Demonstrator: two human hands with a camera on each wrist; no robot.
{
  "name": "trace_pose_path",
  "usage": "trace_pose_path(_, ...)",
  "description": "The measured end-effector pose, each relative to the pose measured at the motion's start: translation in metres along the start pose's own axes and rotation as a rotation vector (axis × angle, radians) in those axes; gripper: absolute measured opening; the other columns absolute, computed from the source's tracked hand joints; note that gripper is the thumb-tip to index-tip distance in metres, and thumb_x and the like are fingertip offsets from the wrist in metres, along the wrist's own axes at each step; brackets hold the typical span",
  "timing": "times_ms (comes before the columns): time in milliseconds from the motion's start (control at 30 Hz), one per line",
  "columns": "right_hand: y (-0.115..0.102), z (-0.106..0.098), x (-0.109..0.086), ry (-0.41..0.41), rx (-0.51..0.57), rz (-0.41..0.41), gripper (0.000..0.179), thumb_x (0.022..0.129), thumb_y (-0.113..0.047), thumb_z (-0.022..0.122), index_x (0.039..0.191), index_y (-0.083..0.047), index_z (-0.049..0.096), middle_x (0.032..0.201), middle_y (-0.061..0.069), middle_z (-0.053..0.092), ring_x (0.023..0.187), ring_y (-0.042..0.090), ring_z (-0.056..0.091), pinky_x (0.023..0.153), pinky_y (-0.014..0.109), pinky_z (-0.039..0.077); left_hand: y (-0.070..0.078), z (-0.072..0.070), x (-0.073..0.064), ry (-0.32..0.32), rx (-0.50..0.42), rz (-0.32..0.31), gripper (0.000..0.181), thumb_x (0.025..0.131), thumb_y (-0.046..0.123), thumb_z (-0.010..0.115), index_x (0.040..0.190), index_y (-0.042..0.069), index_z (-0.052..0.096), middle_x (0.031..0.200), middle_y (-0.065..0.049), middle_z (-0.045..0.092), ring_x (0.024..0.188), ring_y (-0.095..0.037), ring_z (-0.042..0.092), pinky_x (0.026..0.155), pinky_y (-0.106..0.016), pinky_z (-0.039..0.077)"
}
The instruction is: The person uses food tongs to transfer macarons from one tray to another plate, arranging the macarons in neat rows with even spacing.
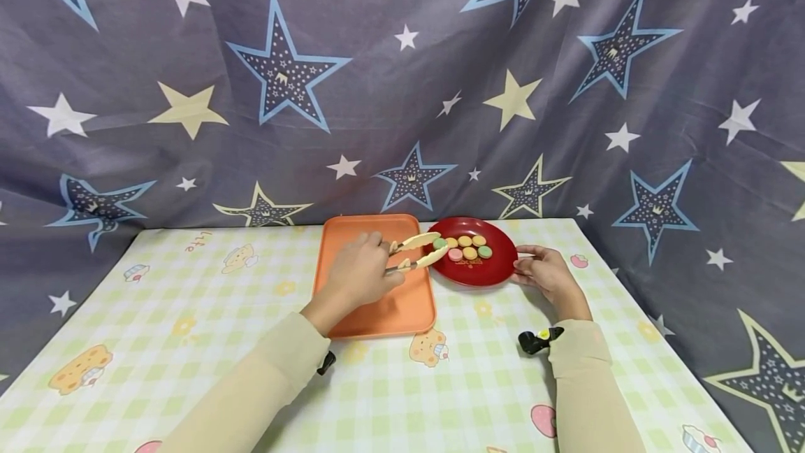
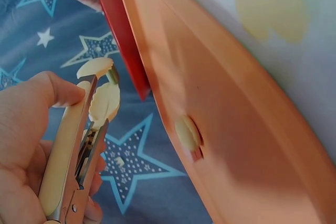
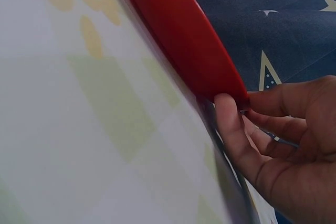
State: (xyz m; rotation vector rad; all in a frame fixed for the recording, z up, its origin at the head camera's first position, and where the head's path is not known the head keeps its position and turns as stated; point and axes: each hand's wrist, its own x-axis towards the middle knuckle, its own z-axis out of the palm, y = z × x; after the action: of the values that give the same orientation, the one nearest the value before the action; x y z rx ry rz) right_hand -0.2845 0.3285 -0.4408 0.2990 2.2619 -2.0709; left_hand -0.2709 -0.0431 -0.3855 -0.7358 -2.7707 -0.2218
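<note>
Chkd tblcloth [image 1: 220,313], rnd plate [image 1: 499,265], tongs [image 2: 67,150]

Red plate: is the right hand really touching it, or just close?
Touching. The right wrist view shows it plainly: the right hand pinches the red plate at its edge.

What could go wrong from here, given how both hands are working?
The green cookie sits between the tips of the tongs in the left-hand grip, so an eased squeeze might drop it. The right-hand grip pinches the red plate only at its edge; a nudge could tilt it and slide the loose cookies. A yellowish cookie lies on the orange tray, where a falling one might knock it.
</note>
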Motion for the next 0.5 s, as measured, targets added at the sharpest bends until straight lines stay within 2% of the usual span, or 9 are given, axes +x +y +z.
trace_pose_path(167,0.000,0.000,0.000,-0.001,0.006,0.002,0.052,0.097,0.009,0.050,0.147,0.012,0.039,0.106,0.017,0.062,0.077,0.016,0.070,0.075,0.030,0.060,0.010,0.001,0.003,-0.018,0.010,0.018,0.028,0.085,0.039,0.063,0.091,0.012,0.068,0.089,0.000,0.050,0.077,-0.019,0.044,0.063,-0.036,0.042)
trace_pose_path(333,0.000,0.001,0.000,0.002,0.008,0.001,0.052,0.097,0.009,0.050,0.148,0.011,0.039,0.105,0.016,0.065,0.077,0.015,0.070,0.075,0.030,0.060,0.017,0.000,0.009,-0.019,0.028,0.042,0.025,0.084,0.039,0.065,0.083,0.015,0.063,0.087,0.000,0.050,0.076,-0.019,0.045,0.062,-0.035,0.042)
trace_pose_path(500,-0.001,0.001,0.000,0.012,-0.001,0.012,0.052,0.097,0.009,0.049,0.148,0.010,0.040,0.108,0.017,0.063,0.078,0.015,0.070,0.075,0.030,0.060,0.023,-0.002,0.017,-0.052,0.066,0.059,0.027,0.085,0.041,0.064,0.077,0.016,0.060,0.087,0.000,0.051,0.077,-0.018,0.045,0.062,-0.035,0.043)
